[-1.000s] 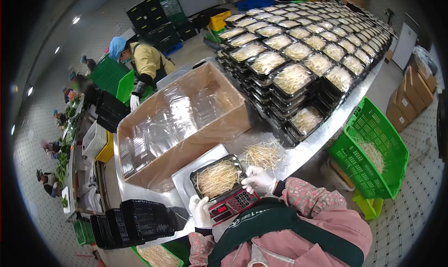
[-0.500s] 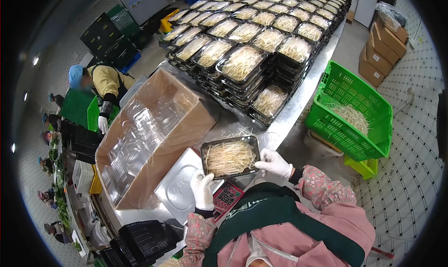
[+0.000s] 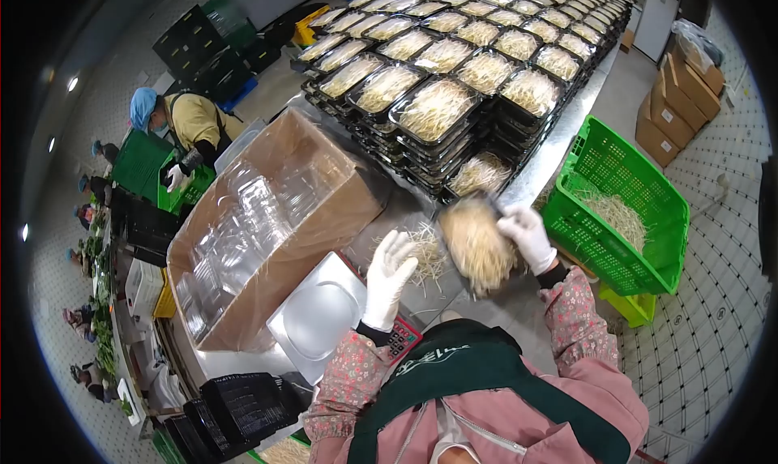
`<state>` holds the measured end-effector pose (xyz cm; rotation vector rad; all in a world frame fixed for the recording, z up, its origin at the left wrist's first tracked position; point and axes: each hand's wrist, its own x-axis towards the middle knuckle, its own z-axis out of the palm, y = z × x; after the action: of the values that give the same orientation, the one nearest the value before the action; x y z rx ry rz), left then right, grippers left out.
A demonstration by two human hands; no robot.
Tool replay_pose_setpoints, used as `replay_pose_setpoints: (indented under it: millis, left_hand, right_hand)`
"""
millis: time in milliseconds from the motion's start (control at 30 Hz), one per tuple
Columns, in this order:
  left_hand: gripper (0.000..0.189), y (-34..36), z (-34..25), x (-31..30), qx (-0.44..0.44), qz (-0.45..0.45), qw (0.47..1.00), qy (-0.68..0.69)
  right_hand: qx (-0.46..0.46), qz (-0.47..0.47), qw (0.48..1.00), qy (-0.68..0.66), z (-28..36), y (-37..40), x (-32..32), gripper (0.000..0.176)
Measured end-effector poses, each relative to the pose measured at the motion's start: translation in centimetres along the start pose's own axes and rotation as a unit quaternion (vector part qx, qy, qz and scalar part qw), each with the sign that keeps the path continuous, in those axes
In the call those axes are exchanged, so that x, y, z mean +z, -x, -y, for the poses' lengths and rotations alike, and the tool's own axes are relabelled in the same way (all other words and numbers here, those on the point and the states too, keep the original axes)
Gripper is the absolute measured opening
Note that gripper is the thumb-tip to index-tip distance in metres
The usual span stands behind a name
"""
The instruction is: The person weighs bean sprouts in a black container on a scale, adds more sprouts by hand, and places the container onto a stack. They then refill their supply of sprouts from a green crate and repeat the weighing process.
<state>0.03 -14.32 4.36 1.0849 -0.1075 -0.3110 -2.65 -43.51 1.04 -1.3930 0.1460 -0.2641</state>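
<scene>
My right hand (image 3: 527,235), in a white glove, grips the right edge of a black tray of bean sprouts (image 3: 478,245), which is tilted and blurred by motion. My left hand (image 3: 389,277), also gloved, is raised with its fingers apart and holds nothing. Between the hands, loose sprouts (image 3: 425,257) lie on the metal table. A scale with a silver plate (image 3: 316,318) and a red-edged keypad (image 3: 401,338) is beside my left hand. Stacked filled trays (image 3: 438,110) stand just beyond the held tray.
A cardboard box of clear lids (image 3: 344,213) is at the left, with empty black trays (image 3: 251,407) nearer me. A green crate (image 3: 673,257) holding sprouts stands at the right. A co-worker (image 3: 194,124) in a blue cap handles a green crate at the upper left.
The tray has moved right and away from the scale, tilting. My left hand has let go of it and opened, while my right hand still holds it. The co-worker's hand has shifted.
</scene>
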Motion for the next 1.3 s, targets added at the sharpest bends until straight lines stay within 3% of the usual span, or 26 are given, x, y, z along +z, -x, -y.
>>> replay_pose_setpoints:
  millis: [67, 100, 167, 233, 300, 367, 400, 433, 500, 567, 600, 633, 700, 767, 800, 833, 900, 933, 1033, 1100, 1133, 1167, 1233, 1267, 1300]
  left_hand:
    - [0.061, 0.9, -1.3, -1.1, 0.018, -0.015, 0.999, -0.048]
    - [0.053, 1.6, -2.2, -1.8, 0.026, -0.025, 0.997, -0.074]
    - [0.048, 2.8, -4.4, -2.5, 0.077, -0.070, 0.985, -0.141]
    - [0.038, 4.3, -6.3, -4.5, 0.128, -0.147, 0.957, -0.215]
    - [0.035, 6.9, -9.2, -5.2, 0.183, -0.240, 0.927, -0.223]
    - [0.041, 10.2, -11.2, -8.6, 0.211, -0.343, 0.860, -0.313]
    - [0.045, 12.2, -11.9, -10.6, 0.237, -0.388, 0.803, -0.385]
    - [0.049, 14.6, -12.6, -12.9, 0.261, -0.430, 0.736, -0.453]
    - [0.054, 20.3, -14.3, -18.3, 0.244, -0.508, 0.469, -0.680]
    - [0.058, 25.6, -15.3, -21.6, 0.133, -0.600, 0.311, -0.725]
    - [0.059, 28.9, -15.0, -24.6, 0.063, -0.611, 0.290, -0.734]
    - [0.051, 30.6, -15.4, -24.5, -0.055, -0.584, 0.332, -0.739]
    - [0.045, 33.6, -14.0, -27.2, -0.120, -0.520, 0.504, -0.679]
    - [0.040, 33.6, -12.9, -27.3, -0.056, -0.534, 0.511, -0.671]
    - [0.039, 34.4, -12.9, -28.3, -0.071, -0.532, 0.508, -0.674]
    - [0.036, 34.3, -12.8, -28.5, -0.039, -0.557, 0.478, -0.678]
    - [0.031, 34.1, -13.3, -27.5, -0.024, -0.621, 0.478, -0.620]
    - [0.021, 34.2, -13.3, -27.3, 0.043, -0.643, 0.543, -0.539]
    - [0.023, 35.3, -14.4, -26.8, 0.098, -0.689, 0.539, -0.474]
    - [0.029, 33.0, -15.6, -23.4, 0.226, -0.722, 0.481, -0.443]
    - [0.035, 31.8, -16.2, -22.4, 0.239, -0.750, 0.442, -0.430]
    - [0.040, 31.1, -16.6, -22.3, 0.247, -0.732, 0.359, -0.523]
    - [0.039, 27.3, -17.1, -19.6, 0.276, -0.662, 0.389, -0.579]
    - [0.032, 24.9, -15.9, -19.4, 0.289, -0.623, 0.341, -0.642]
    - [0.024, 21.6, -15.3, -16.4, 0.309, -0.560, 0.493, -0.589]
  right_hand:
    - [-0.031, -0.128, 0.989, -0.068, -1.2, -3.5, -1.5, 0.017]
    - [-0.037, -0.182, 0.978, -0.101, -1.7, -5.6, -1.9, 0.016]
    - [0.021, -0.215, 0.961, -0.172, -5.1, -9.5, -3.5, 0.016]
    - [0.052, -0.269, 0.953, -0.128, -7.5, -11.6, -2.2, 0.023]
    - [0.033, -0.256, 0.963, -0.083, -9.2, -13.1, -3.1, 0.024]
    - [0.031, -0.252, 0.962, -0.098, -8.6, -12.6, -2.1, 0.021]
    - [0.065, -0.200, 0.972, -0.104, -8.1, -11.9, -2.4, 0.022]
    - [0.060, -0.217, 0.964, -0.139, -8.6, -11.3, -2.8, 0.027]
    - [0.036, -0.279, 0.940, -0.191, -8.0, -8.8, -1.7, 0.030]
    - [0.037, -0.283, 0.945, -0.156, -9.5, -6.5, -2.2, 0.030]
    - [0.051, -0.290, 0.944, -0.146, -11.4, -5.8, -2.7, 0.029]
    - [0.066, -0.278, 0.948, -0.140, -12.2, -4.6, -1.9, 0.027]
    - [0.101, -0.242, 0.957, -0.122, -13.9, -3.0, -0.2, 0.023]
    - [0.127, -0.212, 0.962, -0.114, -14.3, -2.2, 2.2, 0.020]
    - [0.126, -0.177, 0.969, -0.115, -14.3, -1.9, 3.4, 0.020]
    - [0.125, -0.140, 0.975, -0.116, -14.0, -1.8, 4.9, 0.020]
    - [0.128, -0.117, 0.980, -0.097, -13.6, -1.5, 7.2, 0.017]
    - [0.119, -0.100, 0.983, -0.093, -13.9, -1.2, 7.9, 0.017]
    - [0.097, -0.083, 0.989, -0.075, -14.1, 0.0, 10.0, 0.013]
    - [0.113, -0.065, 0.989, -0.072, -14.7, 1.1, 9.9, 0.013]
    - [0.128, -0.070, 0.986, -0.076, -14.7, 1.8, 10.2, 0.013]
    - [0.141, -0.080, 0.984, -0.080, -14.3, 2.5, 10.5, 0.013]
    - [0.145, -0.094, 0.983, -0.058, -14.4, 4.0, 10.8, 0.013]
    - [0.144, -0.091, 0.984, -0.054, -13.8, 5.0, 11.1, 0.013]
    - [0.144, -0.089, 0.984, -0.049, -12.8, 6.0, 11.2, 0.012]
